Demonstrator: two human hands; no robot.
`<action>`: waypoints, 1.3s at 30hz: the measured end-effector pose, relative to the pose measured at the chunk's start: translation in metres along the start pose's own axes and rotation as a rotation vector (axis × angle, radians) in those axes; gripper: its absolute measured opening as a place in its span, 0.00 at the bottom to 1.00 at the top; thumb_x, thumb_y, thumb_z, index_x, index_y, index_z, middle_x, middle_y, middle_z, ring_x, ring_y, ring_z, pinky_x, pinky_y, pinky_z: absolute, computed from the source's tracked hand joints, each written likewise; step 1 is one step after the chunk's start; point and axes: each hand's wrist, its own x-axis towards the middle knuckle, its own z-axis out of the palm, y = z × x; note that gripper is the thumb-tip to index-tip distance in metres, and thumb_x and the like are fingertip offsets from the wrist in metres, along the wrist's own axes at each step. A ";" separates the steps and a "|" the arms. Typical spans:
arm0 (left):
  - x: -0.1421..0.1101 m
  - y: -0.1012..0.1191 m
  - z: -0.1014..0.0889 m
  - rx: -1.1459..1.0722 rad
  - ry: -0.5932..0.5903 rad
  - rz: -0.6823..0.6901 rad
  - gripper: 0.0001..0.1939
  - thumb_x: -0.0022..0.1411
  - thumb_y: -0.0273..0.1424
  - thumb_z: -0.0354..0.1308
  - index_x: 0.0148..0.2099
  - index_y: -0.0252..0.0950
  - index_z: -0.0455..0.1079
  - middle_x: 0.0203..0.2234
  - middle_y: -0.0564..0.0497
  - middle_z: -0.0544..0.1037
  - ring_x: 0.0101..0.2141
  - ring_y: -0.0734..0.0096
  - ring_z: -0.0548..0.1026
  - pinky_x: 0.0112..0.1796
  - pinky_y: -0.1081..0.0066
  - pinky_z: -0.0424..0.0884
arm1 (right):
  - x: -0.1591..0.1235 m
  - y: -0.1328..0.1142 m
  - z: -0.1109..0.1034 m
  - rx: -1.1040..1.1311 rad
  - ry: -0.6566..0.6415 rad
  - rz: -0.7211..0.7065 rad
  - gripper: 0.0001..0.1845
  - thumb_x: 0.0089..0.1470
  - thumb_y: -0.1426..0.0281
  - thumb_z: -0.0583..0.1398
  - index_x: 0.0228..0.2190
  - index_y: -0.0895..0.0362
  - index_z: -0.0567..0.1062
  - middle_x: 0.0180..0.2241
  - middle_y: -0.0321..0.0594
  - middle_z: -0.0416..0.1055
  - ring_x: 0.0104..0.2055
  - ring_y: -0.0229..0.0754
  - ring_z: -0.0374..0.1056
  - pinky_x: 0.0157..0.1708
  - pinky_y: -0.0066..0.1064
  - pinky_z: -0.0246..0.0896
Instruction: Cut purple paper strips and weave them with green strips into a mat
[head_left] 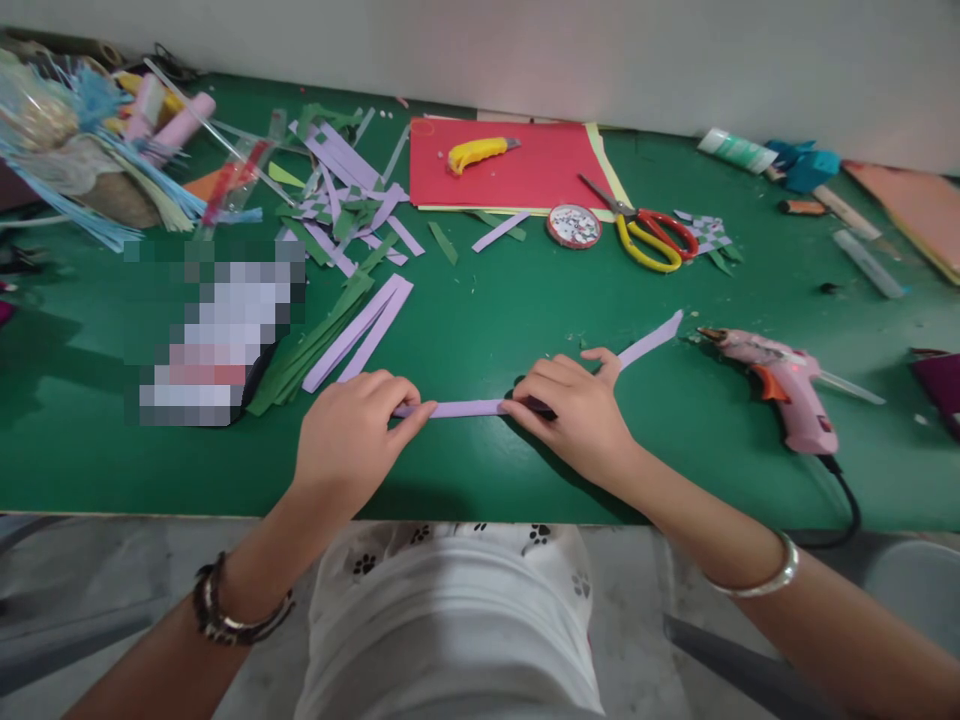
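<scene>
While tight in both pinched hands (pixel 356 430) (pixel 574 405), lilac strip (pixel 468 409) crosswise, right end aslant forward.

Muted light, soft shadows, slightly stretched edges

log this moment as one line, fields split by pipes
left hand: pinching lilac strip | right hand: pinching same strip | left side: green strips | right side: pink glue gun

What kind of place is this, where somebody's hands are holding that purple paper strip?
It looks like a craft table, perhaps at home or in a classroom; I can't tell which. You can see scissors, a pink glue gun and piles of cut paper strips on the green table.
</scene>
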 end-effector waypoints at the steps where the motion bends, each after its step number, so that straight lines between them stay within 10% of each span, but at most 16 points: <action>1: 0.000 0.000 0.000 0.008 -0.004 0.000 0.12 0.59 0.36 0.50 0.25 0.37 0.65 0.20 0.53 0.70 0.23 0.73 0.67 0.22 0.73 0.56 | 0.000 0.000 0.000 -0.003 0.001 0.005 0.16 0.53 0.63 0.56 0.18 0.56 0.69 0.19 0.29 0.66 0.26 0.34 0.59 0.42 0.36 0.34; 23: -0.011 -0.012 -0.008 0.086 -0.030 -0.075 0.11 0.61 0.33 0.46 0.31 0.37 0.67 0.21 0.54 0.71 0.20 0.75 0.66 0.21 0.76 0.57 | 0.002 -0.002 0.003 -0.078 0.003 0.019 0.16 0.51 0.65 0.57 0.15 0.57 0.67 0.18 0.29 0.64 0.25 0.33 0.57 0.43 0.38 0.33; 31: -0.010 0.026 0.006 0.140 0.052 0.454 0.16 0.63 0.28 0.41 0.48 0.31 0.65 0.41 0.44 0.73 0.40 0.63 0.70 0.38 0.66 0.67 | 0.002 -0.001 0.004 -0.059 0.030 -0.003 0.17 0.52 0.64 0.56 0.16 0.57 0.67 0.18 0.29 0.65 0.26 0.34 0.58 0.43 0.37 0.33; 39: -0.022 0.043 0.014 0.086 0.084 0.443 0.24 0.62 0.38 0.44 0.50 0.22 0.63 0.42 0.38 0.71 0.42 0.57 0.68 0.41 0.61 0.66 | -0.007 0.008 -0.011 0.044 -0.021 0.037 0.15 0.54 0.66 0.53 0.19 0.56 0.69 0.20 0.30 0.67 0.27 0.34 0.61 0.44 0.37 0.34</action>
